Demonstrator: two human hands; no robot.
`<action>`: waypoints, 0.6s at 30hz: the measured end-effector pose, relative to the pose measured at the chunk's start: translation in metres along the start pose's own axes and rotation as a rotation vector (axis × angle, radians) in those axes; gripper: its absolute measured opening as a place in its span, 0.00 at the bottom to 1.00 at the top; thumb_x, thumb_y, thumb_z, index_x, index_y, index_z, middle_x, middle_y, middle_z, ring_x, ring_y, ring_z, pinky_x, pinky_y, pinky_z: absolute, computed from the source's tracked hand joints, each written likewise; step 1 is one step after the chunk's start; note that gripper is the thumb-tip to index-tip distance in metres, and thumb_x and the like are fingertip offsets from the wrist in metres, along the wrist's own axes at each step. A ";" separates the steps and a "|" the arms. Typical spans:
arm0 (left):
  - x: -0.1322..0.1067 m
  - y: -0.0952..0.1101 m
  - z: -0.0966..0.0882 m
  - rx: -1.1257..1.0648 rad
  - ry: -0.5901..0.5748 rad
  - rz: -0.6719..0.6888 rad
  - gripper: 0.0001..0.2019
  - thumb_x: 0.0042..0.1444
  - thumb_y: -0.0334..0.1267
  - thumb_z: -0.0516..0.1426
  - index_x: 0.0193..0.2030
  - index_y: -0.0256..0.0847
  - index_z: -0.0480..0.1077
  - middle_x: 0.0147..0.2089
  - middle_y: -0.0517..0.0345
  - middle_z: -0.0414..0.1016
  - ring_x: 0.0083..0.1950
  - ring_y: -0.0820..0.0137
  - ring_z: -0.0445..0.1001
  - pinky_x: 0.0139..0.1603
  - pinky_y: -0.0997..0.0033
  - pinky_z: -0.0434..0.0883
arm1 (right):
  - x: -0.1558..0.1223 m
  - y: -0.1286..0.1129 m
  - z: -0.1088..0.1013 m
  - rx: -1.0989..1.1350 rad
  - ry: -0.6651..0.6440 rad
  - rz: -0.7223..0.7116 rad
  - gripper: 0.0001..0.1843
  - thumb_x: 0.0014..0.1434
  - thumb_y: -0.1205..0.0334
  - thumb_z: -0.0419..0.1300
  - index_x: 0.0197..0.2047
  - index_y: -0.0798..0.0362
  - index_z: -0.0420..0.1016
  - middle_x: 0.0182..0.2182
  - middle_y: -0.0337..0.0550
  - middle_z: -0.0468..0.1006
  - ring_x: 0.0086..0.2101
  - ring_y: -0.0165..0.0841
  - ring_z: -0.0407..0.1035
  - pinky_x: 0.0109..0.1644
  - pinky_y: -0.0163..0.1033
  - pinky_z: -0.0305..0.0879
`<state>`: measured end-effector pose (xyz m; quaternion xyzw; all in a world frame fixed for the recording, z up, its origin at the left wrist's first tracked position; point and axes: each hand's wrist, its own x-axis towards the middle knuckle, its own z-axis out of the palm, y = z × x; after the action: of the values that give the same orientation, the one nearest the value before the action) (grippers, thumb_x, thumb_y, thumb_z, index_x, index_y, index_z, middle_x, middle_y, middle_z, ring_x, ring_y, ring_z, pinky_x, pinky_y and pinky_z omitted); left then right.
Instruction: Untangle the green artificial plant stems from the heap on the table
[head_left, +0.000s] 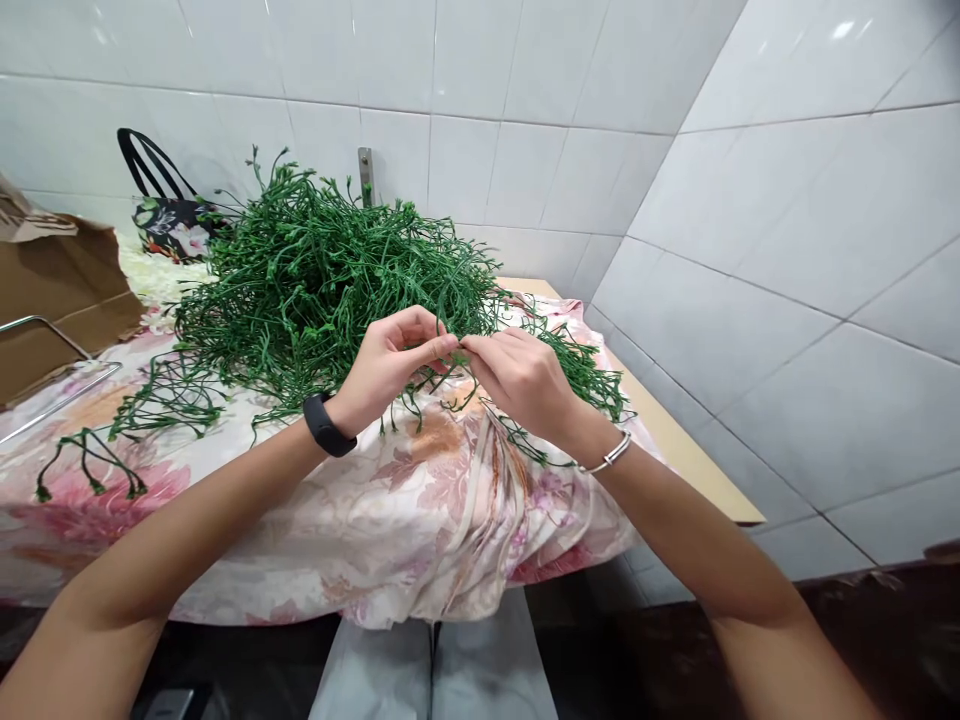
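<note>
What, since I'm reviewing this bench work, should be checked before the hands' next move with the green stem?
1. Both hands on one piece: ok. The left hand and right hand pinch the green stem, fingertips meeting.
2. Stem free of the pile: cannot tell. It runs back into the tangle.
3. Pile supported: ok. It rests on the floral cloth.
4. Cloth lying flat: not ok. It bunches and hangs over the front edge below the hands.
5. Loose sprig: ok. It lies apart on the cloth, left of the pile.
</note>
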<state>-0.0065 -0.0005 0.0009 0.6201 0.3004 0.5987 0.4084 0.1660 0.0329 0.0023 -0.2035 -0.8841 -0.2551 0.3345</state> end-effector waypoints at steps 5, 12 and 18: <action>-0.002 0.008 0.000 -0.193 -0.033 -0.128 0.09 0.56 0.41 0.53 0.31 0.39 0.60 0.33 0.57 0.76 0.34 0.74 0.74 0.34 0.75 0.71 | 0.000 0.010 -0.002 0.004 0.049 0.077 0.11 0.62 0.66 0.47 0.38 0.59 0.70 0.29 0.45 0.76 0.31 0.31 0.67 0.38 0.37 0.62; -0.001 0.008 -0.003 0.031 -0.080 -0.132 0.09 0.46 0.34 0.62 0.34 0.35 0.67 0.31 0.60 0.72 0.33 0.78 0.71 0.34 0.80 0.68 | 0.002 0.006 -0.004 -0.043 0.021 -0.068 0.12 0.62 0.69 0.47 0.37 0.59 0.71 0.29 0.45 0.74 0.32 0.32 0.64 0.39 0.37 0.62; -0.001 0.005 -0.004 0.076 -0.099 -0.114 0.08 0.51 0.37 0.59 0.32 0.33 0.68 0.27 0.59 0.71 0.29 0.78 0.70 0.28 0.80 0.65 | -0.001 0.002 0.000 -0.037 -0.075 -0.130 0.15 0.61 0.72 0.43 0.43 0.63 0.69 0.28 0.47 0.72 0.32 0.32 0.63 0.37 0.38 0.62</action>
<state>-0.0114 -0.0027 0.0047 0.6460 0.3369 0.5312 0.4324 0.1678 0.0345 0.0024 -0.1614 -0.9024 -0.2849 0.2802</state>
